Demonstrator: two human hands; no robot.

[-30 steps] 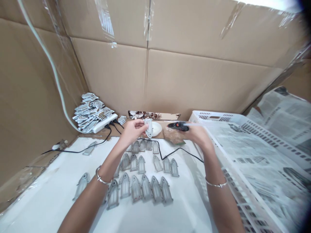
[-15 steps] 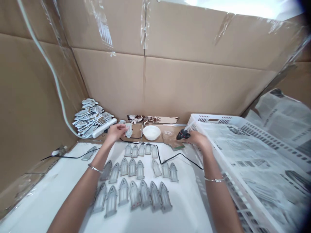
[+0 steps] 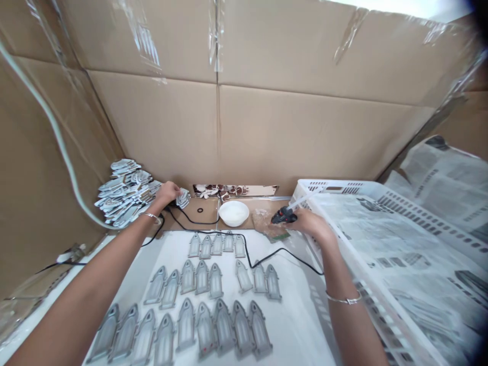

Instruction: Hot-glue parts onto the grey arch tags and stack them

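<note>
My right hand (image 3: 307, 222) is closed around a black glue gun (image 3: 284, 215), and a clear glue stick (image 3: 304, 200) sticks out of its rear. The gun is over a clear plastic bag (image 3: 263, 221) with brownish contents. My left hand (image 3: 168, 193) reaches to the back left, its fingers drawn together beside a small stack of pale pieces (image 3: 183, 197). What those fingers hold, if anything, is hidden. Several grey arch-shaped pieces (image 3: 186, 325) with pointed tops lie in rows on the white table (image 3: 297, 325).
A heap of white-and-grey pieces (image 3: 125, 193) leans in the back left corner. The white bowl (image 3: 234, 213) stands at the back. Black cable (image 3: 282, 250) runs across the table. On the right is a white plastic crate (image 3: 305, 188) lined with newspaper. Cardboard walls (image 3: 259, 137) surround the table.
My left hand has moved left and back; the small arch-shaped piece it held no longer shows. The glue gun has turned, its glue stick now clearly visible. The view has shifted slightly.
</note>
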